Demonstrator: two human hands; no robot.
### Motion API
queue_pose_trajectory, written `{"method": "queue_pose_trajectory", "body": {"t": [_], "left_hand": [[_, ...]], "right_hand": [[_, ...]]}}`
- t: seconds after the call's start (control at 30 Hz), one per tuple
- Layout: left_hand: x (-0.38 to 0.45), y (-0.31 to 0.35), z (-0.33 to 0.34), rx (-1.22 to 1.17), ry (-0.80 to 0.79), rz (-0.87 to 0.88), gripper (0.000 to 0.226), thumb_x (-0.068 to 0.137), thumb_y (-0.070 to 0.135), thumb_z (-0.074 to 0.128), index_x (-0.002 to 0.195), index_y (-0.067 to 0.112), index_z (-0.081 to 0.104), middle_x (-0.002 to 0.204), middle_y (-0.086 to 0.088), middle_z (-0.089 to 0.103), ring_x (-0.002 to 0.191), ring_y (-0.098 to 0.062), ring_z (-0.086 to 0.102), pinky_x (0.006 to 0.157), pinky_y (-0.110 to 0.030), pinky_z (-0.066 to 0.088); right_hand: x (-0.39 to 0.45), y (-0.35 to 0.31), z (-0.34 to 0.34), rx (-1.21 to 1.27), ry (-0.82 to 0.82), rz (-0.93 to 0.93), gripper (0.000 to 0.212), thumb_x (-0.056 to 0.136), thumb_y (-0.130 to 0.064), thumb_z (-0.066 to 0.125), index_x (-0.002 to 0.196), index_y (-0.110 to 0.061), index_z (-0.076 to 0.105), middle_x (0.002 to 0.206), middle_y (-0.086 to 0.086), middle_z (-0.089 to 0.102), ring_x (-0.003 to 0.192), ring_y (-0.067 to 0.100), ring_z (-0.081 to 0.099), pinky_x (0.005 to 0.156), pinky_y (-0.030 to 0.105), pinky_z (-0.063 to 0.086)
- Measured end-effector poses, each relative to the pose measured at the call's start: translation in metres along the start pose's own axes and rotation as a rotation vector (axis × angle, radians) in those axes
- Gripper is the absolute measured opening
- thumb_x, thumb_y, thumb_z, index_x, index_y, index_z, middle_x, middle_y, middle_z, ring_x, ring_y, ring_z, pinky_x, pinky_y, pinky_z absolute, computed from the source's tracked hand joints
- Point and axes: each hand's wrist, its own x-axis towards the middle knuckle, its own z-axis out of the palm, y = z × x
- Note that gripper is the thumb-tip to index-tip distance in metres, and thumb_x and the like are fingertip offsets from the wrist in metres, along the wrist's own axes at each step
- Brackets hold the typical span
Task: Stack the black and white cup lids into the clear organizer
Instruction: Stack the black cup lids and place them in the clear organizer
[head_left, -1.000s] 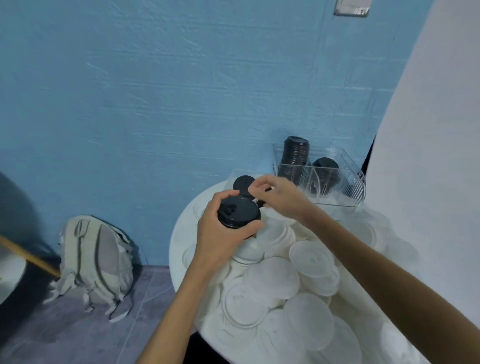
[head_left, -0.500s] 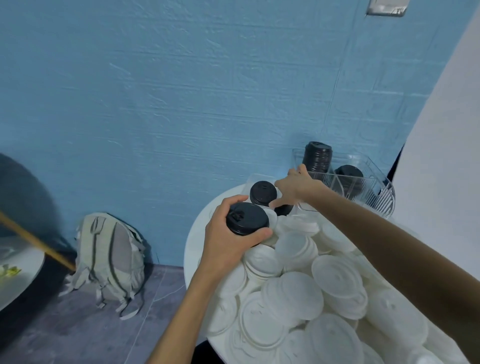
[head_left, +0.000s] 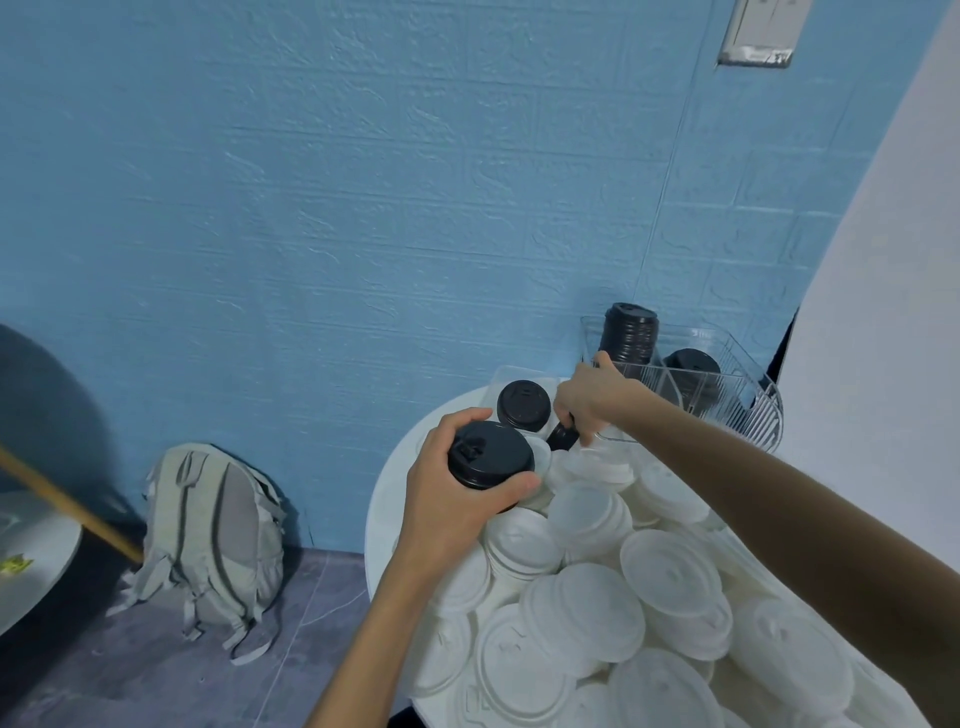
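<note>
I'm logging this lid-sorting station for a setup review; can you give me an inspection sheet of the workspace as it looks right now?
Surface: round white table, mostly buried under lids.
Job's things: clear organizer at the far side holds a tall black lid stack and a shorter black stack; one loose black lid lies near it.
Clutter: heap of white lids covering the table.
Hands: left hand grips a black lid stack; right hand fingers curl round another black lid beside the organizer.
Cables: nothing seen.
Surroundings: blue textured wall, grey backpack on the floor, wall plate.
</note>
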Motion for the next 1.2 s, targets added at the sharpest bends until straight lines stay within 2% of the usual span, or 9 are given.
{"method": "queue_pose_trajectory", "body": {"t": [0.2, 0.4, 0.5, 0.6, 0.7, 0.77, 0.97, 1.07, 1.2], "left_hand": [[0.000, 0.001, -0.001, -0.017, 0.002, -0.001, 0.072, 0.060, 0.037, 0.096, 0.119, 0.053, 0.057, 0.122, 0.017, 0.065, 0.113, -0.005, 0.062, 0.099, -0.036, 0.054], [0.000, 0.004, 0.001, -0.043, -0.007, 0.000, 0.073, 0.060, 0.036, 0.097, 0.120, 0.051, 0.057, 0.121, 0.020, 0.065, 0.112, -0.002, 0.062, 0.098, -0.034, 0.054], [0.000, 0.006, 0.003, -0.057, 0.008, -0.003, 0.079, 0.062, 0.027, 0.099, 0.123, 0.050, 0.054, 0.118, 0.023, 0.064, 0.109, 0.001, 0.062, 0.097, -0.029, 0.054], [-0.002, 0.008, 0.006, -0.073, 0.013, -0.011, 0.088, 0.060, 0.029, 0.099, 0.128, 0.054, 0.050, 0.118, 0.022, 0.065, 0.108, -0.001, 0.063, 0.100, -0.035, 0.053], [-0.002, 0.013, 0.011, -0.092, 0.008, -0.006, 0.093, 0.056, 0.036, 0.097, 0.133, 0.053, 0.047, 0.117, 0.017, 0.068, 0.109, -0.006, 0.066, 0.101, -0.042, 0.053], [-0.004, 0.016, 0.013, -0.098, 0.010, -0.002, 0.100, 0.053, 0.037, 0.096, 0.137, 0.053, 0.044, 0.116, 0.013, 0.069, 0.108, -0.008, 0.068, 0.100, -0.044, 0.054], [-0.009, 0.021, 0.015, -0.112, 0.024, -0.001, 0.114, 0.054, 0.028, 0.101, 0.142, 0.061, 0.035, 0.116, 0.023, 0.064, 0.111, -0.001, 0.065, 0.098, -0.033, 0.053], [-0.011, 0.019, 0.015, -0.120, 0.017, -0.005, 0.106, 0.054, 0.033, 0.099, 0.139, 0.059, 0.041, 0.121, 0.018, 0.066, 0.114, -0.004, 0.064, 0.102, -0.036, 0.053], [-0.014, 0.019, 0.016, -0.114, 0.050, 0.035, 0.084, 0.054, 0.046, 0.093, 0.127, 0.054, 0.054, 0.128, 0.016, 0.064, 0.121, -0.008, 0.061, 0.103, -0.041, 0.053]], "right_hand": [[0.000, 0.007, 0.003, 0.001, 0.178, -0.015, 0.012, 0.085, -0.031, 0.075, 0.094, -0.029, 0.067, 0.097, -0.004, 0.062, 0.116, 0.023, 0.046, 0.102, 0.043, 0.028], [-0.029, 0.024, -0.023, 0.013, 0.328, -0.050, 0.012, 0.092, -0.031, 0.064, 0.104, -0.030, 0.066, 0.097, -0.006, 0.056, 0.112, 0.022, 0.051, 0.102, 0.043, 0.029], [-0.061, 0.034, -0.039, 0.218, 0.392, -0.079, 0.009, 0.096, -0.034, 0.061, 0.102, -0.028, 0.058, 0.097, -0.006, 0.059, 0.099, 0.020, 0.054, 0.093, 0.038, 0.036], [-0.093, 0.033, -0.038, 0.771, 0.469, -0.197, 0.008, 0.100, -0.029, 0.061, 0.104, -0.022, 0.059, 0.096, -0.005, 0.067, 0.096, 0.021, 0.063, 0.085, 0.036, 0.047], [-0.111, 0.016, -0.028, 1.401, 0.377, -0.369, 0.010, 0.103, -0.024, 0.058, 0.110, -0.020, 0.062, 0.101, 0.004, 0.073, 0.092, 0.019, 0.070, 0.083, 0.031, 0.058], [-0.111, 0.003, -0.017, 1.608, 0.284, -0.373, 0.019, 0.104, -0.025, 0.055, 0.116, -0.014, 0.065, 0.105, 0.017, 0.073, 0.089, 0.024, 0.070, 0.078, 0.031, 0.060], [-0.104, -0.032, -0.005, 1.646, 0.158, -0.224, 0.024, 0.102, -0.030, 0.058, 0.110, -0.012, 0.072, 0.091, 0.005, 0.067, 0.063, 0.014, 0.060, 0.070, 0.029, 0.054], [-0.103, -0.045, -0.002, 1.663, 0.200, -0.180, 0.020, 0.101, -0.030, 0.060, 0.113, -0.017, 0.070, 0.098, 0.004, 0.067, 0.081, 0.017, 0.065, 0.079, 0.035, 0.058], [-0.112, -0.059, 0.000, 1.868, 0.107, -0.191, 0.021, 0.103, -0.033, 0.055, 0.118, -0.026, 0.068, 0.114, 0.000, 0.071, 0.103, 0.019, 0.069, 0.068, 0.028, 0.058]]}}
